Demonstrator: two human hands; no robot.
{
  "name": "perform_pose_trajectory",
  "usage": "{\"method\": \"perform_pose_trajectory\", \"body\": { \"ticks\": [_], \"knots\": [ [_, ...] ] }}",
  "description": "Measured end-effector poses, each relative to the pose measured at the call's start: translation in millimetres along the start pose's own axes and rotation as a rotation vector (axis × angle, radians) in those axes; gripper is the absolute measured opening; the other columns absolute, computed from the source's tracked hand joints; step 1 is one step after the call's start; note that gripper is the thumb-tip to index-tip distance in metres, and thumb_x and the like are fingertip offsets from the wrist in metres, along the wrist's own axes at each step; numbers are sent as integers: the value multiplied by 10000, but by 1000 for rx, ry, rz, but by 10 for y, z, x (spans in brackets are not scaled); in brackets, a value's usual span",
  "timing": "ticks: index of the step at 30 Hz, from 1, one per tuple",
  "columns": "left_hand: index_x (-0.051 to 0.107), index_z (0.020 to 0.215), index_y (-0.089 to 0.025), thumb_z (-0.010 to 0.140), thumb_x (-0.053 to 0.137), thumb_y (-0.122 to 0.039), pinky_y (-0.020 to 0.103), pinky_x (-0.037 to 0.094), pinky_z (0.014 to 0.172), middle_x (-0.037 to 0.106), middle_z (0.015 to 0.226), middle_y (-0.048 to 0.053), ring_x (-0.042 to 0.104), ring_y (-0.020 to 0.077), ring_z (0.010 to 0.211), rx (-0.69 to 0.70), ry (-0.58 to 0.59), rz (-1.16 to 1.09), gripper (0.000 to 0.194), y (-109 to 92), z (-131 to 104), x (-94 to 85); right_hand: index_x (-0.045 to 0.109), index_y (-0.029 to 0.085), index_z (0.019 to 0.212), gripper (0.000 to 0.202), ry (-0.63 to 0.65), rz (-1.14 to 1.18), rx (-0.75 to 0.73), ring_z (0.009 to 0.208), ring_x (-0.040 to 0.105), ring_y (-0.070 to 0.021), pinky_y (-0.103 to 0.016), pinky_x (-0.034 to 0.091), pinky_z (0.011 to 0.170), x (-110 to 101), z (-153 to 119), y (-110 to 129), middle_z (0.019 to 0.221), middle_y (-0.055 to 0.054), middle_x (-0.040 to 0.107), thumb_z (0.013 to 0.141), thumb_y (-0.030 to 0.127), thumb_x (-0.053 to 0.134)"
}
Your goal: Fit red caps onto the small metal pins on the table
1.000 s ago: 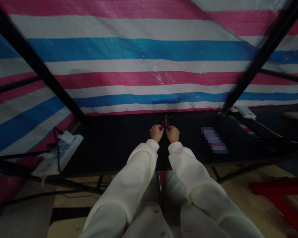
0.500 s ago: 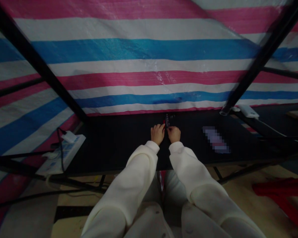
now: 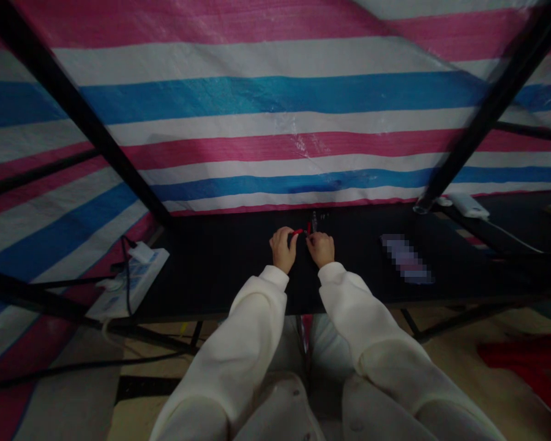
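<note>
My left hand (image 3: 283,248) is closed, with thumb and fingers pinching a small red piece (image 3: 297,232) that points toward the other hand. Close on its right, my right hand (image 3: 322,248) is closed too, its fingers at a short, upright red piece (image 3: 309,228). Something small and dark lies between the two red parts; whether it joins them I cannot tell. Just beyond the right fingers is a small, narrow grey, see-through-looking item (image 3: 314,219), too dim to name. Both hands are over the black tabletop (image 3: 220,263).
A white power strip (image 3: 142,275) with plugs and a cable sits at the table's left end. To the right lies a blurred-out phone-like object (image 3: 406,260). Farther right is a white device (image 3: 469,206) with a cable. Black frame posts (image 3: 477,122) stand before a striped sheet.
My left hand has drawn slightly left and turned, and the red piece in it now shows sideways. A second red piece stands at my right fingers. The whole view has shifted a little.
</note>
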State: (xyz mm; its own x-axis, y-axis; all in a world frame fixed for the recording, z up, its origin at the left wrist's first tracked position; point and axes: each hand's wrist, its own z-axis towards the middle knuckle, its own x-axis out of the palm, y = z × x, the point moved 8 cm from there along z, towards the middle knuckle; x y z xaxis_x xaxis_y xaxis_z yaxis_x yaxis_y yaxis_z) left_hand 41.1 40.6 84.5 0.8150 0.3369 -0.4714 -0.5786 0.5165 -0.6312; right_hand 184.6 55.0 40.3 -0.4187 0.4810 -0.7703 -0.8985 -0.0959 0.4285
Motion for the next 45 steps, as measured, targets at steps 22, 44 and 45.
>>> {"method": "perform_pose_trajectory", "body": {
  "ticks": [22,44,45],
  "knots": [
    [528,956,-189,837,436,-319,335,295,906,543,1077,107,468,210,1027,31,-3,-39,199,58,-70,3,601,167,845,200,1,-76,-183,804,497,-195,-309,272,715,32,-41,174,819,-79,611,842,255,421],
    [605,809,-158,755,553,-327,275,447,708,619,784,40,564,135,722,-30,78,-190,186,391,-45,263,612,160,953,224,38,55,-288,776,507,-172,-284,296,710,-5,-79,305,787,-57,608,832,272,460],
    [610,806,-154,752,553,-338,268,448,697,623,775,38,567,131,710,-58,88,-213,200,441,-25,264,608,162,977,238,41,66,-287,776,509,-170,-282,300,711,0,-80,303,790,-55,610,835,282,460]
  ]
}}
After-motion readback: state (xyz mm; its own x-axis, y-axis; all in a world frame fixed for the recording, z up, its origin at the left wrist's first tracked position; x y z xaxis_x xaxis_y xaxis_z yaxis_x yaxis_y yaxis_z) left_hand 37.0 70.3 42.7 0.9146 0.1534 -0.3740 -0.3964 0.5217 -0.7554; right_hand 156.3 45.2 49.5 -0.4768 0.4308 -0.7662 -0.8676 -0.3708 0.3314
